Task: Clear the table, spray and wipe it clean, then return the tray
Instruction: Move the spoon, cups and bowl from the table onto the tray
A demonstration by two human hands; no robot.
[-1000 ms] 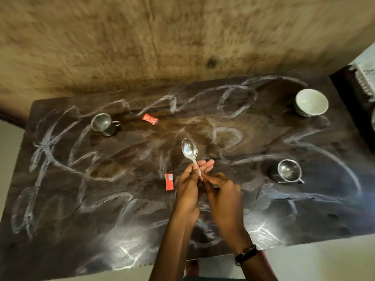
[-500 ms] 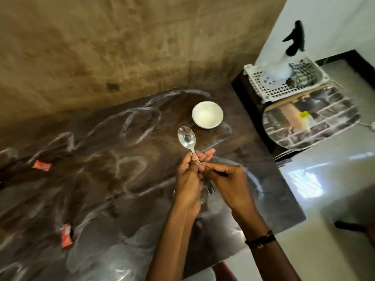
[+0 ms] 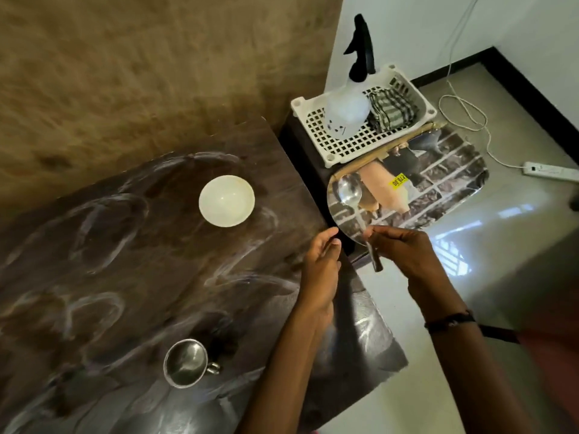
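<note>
My right hand (image 3: 404,252) grips a steel spoon (image 3: 349,191) by its handle, with the bowl end held over the left end of a printed tray (image 3: 438,189) beside the table. My left hand (image 3: 321,267) hovers over the right edge of the dark, chalk-smeared table (image 3: 141,277), fingers loosely apart and holding nothing. A white bowl (image 3: 226,200) stands on the table near its far right corner. A steel cup (image 3: 185,363) sits nearer the front.
A white plastic basket (image 3: 329,145) behind the tray holds a spray bottle (image 3: 346,111) with a black trigger and a checked cloth (image 3: 393,109). A power strip (image 3: 551,170) and cord lie on the floor at right. A brown wall runs behind the table.
The view swung right. My left hand let go of the spoon; my right hand carried it from above the table to over the tray.
</note>
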